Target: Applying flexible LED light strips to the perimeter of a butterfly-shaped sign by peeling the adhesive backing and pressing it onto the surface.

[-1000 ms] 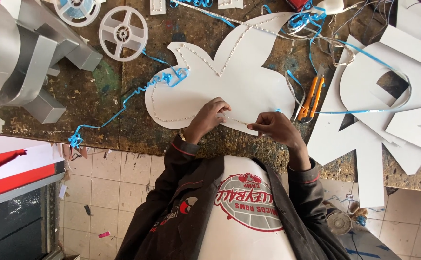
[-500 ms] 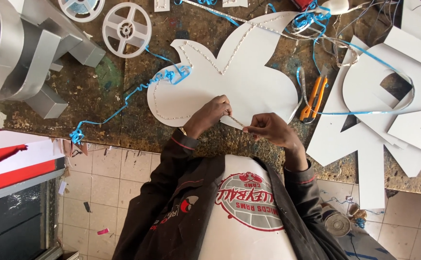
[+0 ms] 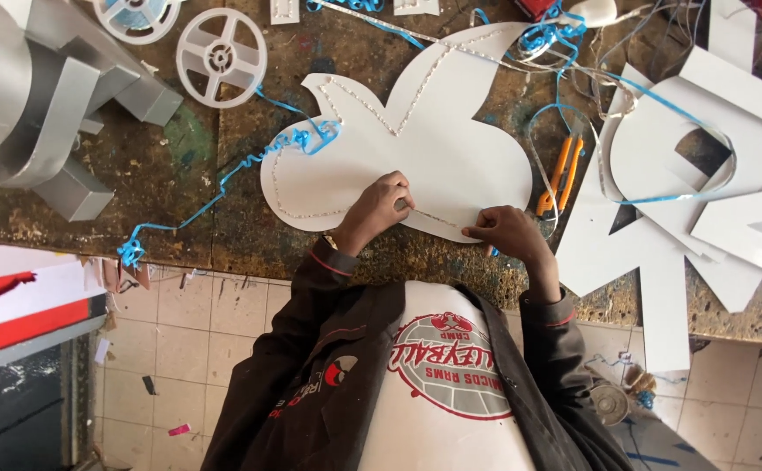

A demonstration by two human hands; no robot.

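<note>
A: Noted: flat white board (image 3: 416, 148), smooth, lobed like a bird or cloud, lying on worn brown table (image 3: 180, 183), near edge by the body.
B: Edge detail?
A: Thin beaded strip (image 3: 381, 109) following the board's outline, pale and dotted; runs along left lobe and upper notch.
B: Left hand?
A: Left hand (image 3: 379, 208) curled on lower part of board, fingers closed narrow, pinching strip at the rim.
B: Right hand?
A: Right hand (image 3: 505, 232) at bottom edge of board, fingers bent and closed; pressing the edge, hold on strip cannot be told.
B: Surroundings?
A: Blue curly ribbon (image 3: 250, 161) trailing from left side of board toward table edge. Two white spoked plastic reels (image 3: 221, 58) above left. Orange-handled cutter (image 3: 560, 174) just right of board. Flat white cut-out letters (image 3: 686, 201) stacked further right, angular, looped by blue ribbon. Grey metal channel letters (image 3: 41, 105) far left, folded sheet, matte. Tiled floor (image 3: 198, 323) below table, beige squares.
</note>
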